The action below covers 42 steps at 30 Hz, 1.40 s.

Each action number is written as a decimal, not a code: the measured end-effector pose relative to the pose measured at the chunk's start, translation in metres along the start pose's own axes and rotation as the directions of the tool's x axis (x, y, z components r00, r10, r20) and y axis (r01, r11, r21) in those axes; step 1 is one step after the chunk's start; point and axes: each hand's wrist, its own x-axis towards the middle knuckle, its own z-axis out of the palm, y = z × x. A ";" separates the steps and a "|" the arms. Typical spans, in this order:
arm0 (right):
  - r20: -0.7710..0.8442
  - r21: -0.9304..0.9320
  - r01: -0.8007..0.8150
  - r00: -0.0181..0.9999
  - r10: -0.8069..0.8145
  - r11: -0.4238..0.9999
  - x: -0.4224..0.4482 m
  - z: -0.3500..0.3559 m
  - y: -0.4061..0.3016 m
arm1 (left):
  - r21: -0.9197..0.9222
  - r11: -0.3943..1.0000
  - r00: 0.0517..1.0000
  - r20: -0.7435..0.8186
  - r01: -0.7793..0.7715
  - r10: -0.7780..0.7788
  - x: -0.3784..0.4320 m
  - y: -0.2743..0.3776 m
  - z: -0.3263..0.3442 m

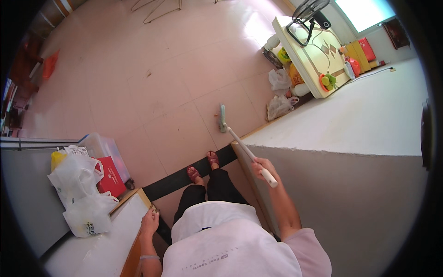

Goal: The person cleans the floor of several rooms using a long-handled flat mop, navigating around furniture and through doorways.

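My right hand point(263, 168) grips the white pole point(244, 147) of a long-handled floor-cleaning tool near its rounded end. The tool's narrow, pale green-grey head point(222, 118) rests on the pink tiled floor point(180, 86), ahead of my feet. Small brown debris point(216, 114) lies just left of that head. My left hand point(150, 221) is low at my side, beside the wooden door frame point(145, 198). Its fingers are curled, and whether they hold or touch anything cannot be made out.
My sandalled feet are at a dark threshold strip point(190, 173). A wall edge point(277, 147) stands close on the right. Plastic bags point(78, 180), a red box point(111, 176) and a clear bin point(104, 149) are at left. Beyond are a table point(320, 57) with a fan point(308, 20), and bags point(280, 107) beneath.
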 end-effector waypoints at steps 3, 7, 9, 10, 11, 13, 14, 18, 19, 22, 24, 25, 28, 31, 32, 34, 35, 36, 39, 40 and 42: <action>-0.020 0.154 0.020 1.000 -0.017 0.988 -0.028 -0.010 0.012 | 0.009 1.000 1.000 -0.004 -0.029 0.029 0.007 0.001 -0.001; 0.031 0.254 0.033 0.999 -0.042 0.967 -0.054 0.001 0.015 | 0.004 0.995 0.994 -0.037 -0.100 0.100 0.010 0.002 0.001; 0.068 0.397 -0.031 0.998 0.004 0.917 -0.059 0.010 0.009 | -0.012 0.998 0.998 -0.020 -0.061 0.061 0.011 0.003 0.003; 0.067 0.395 -0.032 0.998 0.005 0.918 -0.059 0.014 0.007 | -0.026 0.999 1.000 -0.002 -0.023 0.023 0.011 0.004 0.004; 0.073 0.542 -0.043 0.997 0.004 0.839 -0.057 0.019 0.004 | -0.029 0.999 1.000 -0.002 -0.020 0.020 0.011 0.005 0.006; 0.085 0.676 -0.067 0.996 0.012 0.734 -0.048 0.026 0.003 | -0.046 0.999 1.000 -0.006 -0.025 0.025 0.009 0.004 0.007; 0.050 0.715 -0.027 0.999 -0.012 0.699 -0.043 0.029 0.002 | -0.044 0.999 1.000 -0.009 -0.017 0.017 0.008 0.004 0.008; 0.047 0.714 0.004 0.998 -0.053 0.701 0.025 0.015 -0.006 | 0.009 1.000 1.000 -0.022 -0.010 0.010 -0.003 0.004 0.010; 0.018 0.598 0.028 0.999 -0.048 0.801 0.038 0.026 -0.012 | 0.007 1.000 0.999 -0.033 -0.009 0.010 -0.004 0.005 0.011; -0.068 0.393 0.057 0.997 -0.033 0.918 0.072 0.076 -0.022 | 0.008 0.999 0.997 -0.062 -0.049 0.049 -0.006 0.002 0.010; -0.029 0.330 0.040 0.999 -0.032 0.943 0.084 0.094 -0.034 | 0.001 0.999 0.997 -0.069 -0.044 0.044 -0.006 0.000 0.011; 0.038 0.293 0.024 0.999 -0.037 0.956 0.084 0.101 -0.041 | -0.011 0.999 0.996 -0.078 -0.046 0.045 -0.005 0.001 0.011; 0.394 0.511 -0.175 0.918 -0.049 0.842 0.089 0.072 -0.066 | 0.027 0.998 0.998 -0.038 -0.052 0.053 0.003 0.009 0.005; 0.459 0.611 -0.204 0.878 -0.133 0.765 0.074 0.046 -0.075 | -0.002 0.999 0.998 -0.061 -0.032 0.032 0.012 0.014 0.002; 0.464 0.607 -0.199 0.875 -0.139 0.770 0.068 0.046 -0.075 | -0.005 0.999 0.997 -0.069 -0.040 0.040 0.016 0.016 0.000; 0.375 0.533 -0.070 0.913 -0.162 0.843 0.040 0.054 -0.075 | -0.007 1.000 1.000 -0.028 0.002 -0.002 0.021 0.019 -0.002; 0.370 0.534 -0.056 0.913 -0.173 0.844 0.032 0.051 -0.076 | -0.010 1.000 1.000 -0.025 -0.011 0.011 0.023 0.022 -0.003; 0.317 0.512 0.000 0.929 -0.189 0.859 0.026 0.047 -0.079 | 0.012 1.000 1.000 -0.001 0.004 -0.004 0.025 0.025 -0.006; 0.190 0.458 0.109 0.957 -0.217 0.882 0.006 0.039 -0.088 | 0.030 0.999 1.000 0.018 0.014 -0.015 0.035 0.037 -0.008; 0.072 0.450 0.151 0.976 -0.205 0.880 0.003 0.037 -0.091 | 0.025 0.999 1.000 0.011 0.023 -0.023 0.037 0.041 -0.009; -0.129 0.418 0.204 0.978 -0.165 0.885 0.004 0.031 -0.106 | 0.017 1.000 0.999 0.024 0.024 -0.025 0.039 0.054 -0.009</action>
